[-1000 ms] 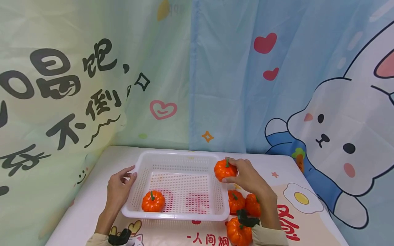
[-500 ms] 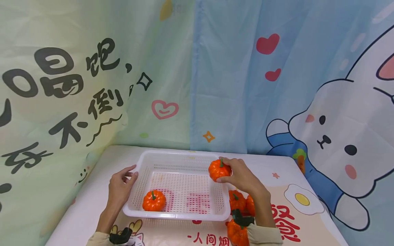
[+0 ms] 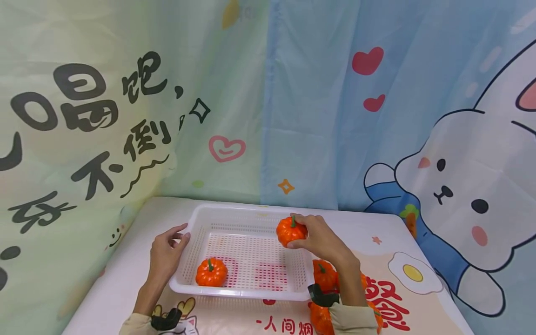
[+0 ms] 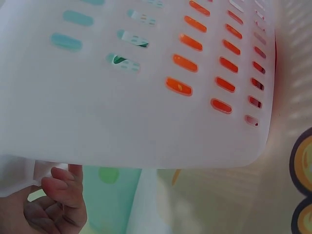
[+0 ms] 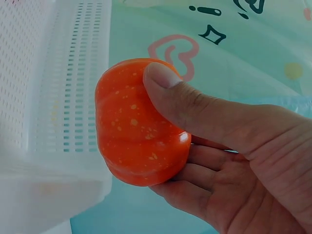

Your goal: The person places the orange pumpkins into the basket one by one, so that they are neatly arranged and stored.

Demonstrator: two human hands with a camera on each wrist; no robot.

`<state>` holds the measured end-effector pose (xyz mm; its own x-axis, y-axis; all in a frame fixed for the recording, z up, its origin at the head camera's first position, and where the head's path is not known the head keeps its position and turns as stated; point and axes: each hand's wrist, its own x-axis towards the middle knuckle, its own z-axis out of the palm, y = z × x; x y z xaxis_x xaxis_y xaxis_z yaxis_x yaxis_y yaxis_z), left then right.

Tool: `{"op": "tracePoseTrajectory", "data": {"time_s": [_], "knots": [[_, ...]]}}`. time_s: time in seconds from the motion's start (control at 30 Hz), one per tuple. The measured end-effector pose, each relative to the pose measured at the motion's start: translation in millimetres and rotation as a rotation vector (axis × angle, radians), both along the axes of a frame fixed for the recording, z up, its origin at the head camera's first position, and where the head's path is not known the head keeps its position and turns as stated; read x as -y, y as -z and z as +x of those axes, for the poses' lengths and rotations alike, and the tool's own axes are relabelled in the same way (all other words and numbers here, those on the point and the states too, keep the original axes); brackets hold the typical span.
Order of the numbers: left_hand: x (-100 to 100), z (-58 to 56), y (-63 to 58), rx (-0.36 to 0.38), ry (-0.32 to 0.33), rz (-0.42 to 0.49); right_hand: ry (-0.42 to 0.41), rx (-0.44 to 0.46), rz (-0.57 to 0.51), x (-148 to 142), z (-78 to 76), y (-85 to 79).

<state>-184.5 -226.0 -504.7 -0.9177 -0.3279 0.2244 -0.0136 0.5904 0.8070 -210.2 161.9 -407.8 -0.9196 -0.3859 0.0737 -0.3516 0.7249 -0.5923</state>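
Note:
A small orange pumpkin [image 3: 289, 231] with a green stem is gripped between the thumb and fingers of my right hand [image 3: 320, 237], above the right side of a white plastic basket [image 3: 238, 293]. The right wrist view shows the thumb on the held pumpkin's speckled side and the fingers behind it. A second pumpkin [image 3: 211, 272] lies inside the basket at the front left. My left hand [image 3: 165, 251] holds the basket's left rim; in the left wrist view its curled fingers [image 4: 63, 187] show at the rim, partly hidden.
Several more pumpkins [image 3: 324, 274] lie on the table right of the basket, partly hidden by the right forearm and sleeve. The table [image 3: 268, 316] has a printed cover. A patterned curtain [image 3: 301, 116] hangs behind it.
My right hand has carried the pumpkin leftward, from the basket's right rim to over its inside. The left hand stays at the left rim. The head view has shifted slightly.

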Motion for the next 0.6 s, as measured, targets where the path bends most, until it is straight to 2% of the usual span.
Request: {"op": "tracePoseTrajectory", "data": {"time_s": [0.33, 0.6], "knots": [[-0.8, -0.2, -2.4, 0.011, 0.006, 0.017, -0.029, -0.014, 0.014, 9.8, -4.1, 2.4], [0.0, -0.2, -1.9, 0.013, 0.006, 0.013, -0.106, -0.041, -0.011, 17.9, -7.1, 2.3]]}}
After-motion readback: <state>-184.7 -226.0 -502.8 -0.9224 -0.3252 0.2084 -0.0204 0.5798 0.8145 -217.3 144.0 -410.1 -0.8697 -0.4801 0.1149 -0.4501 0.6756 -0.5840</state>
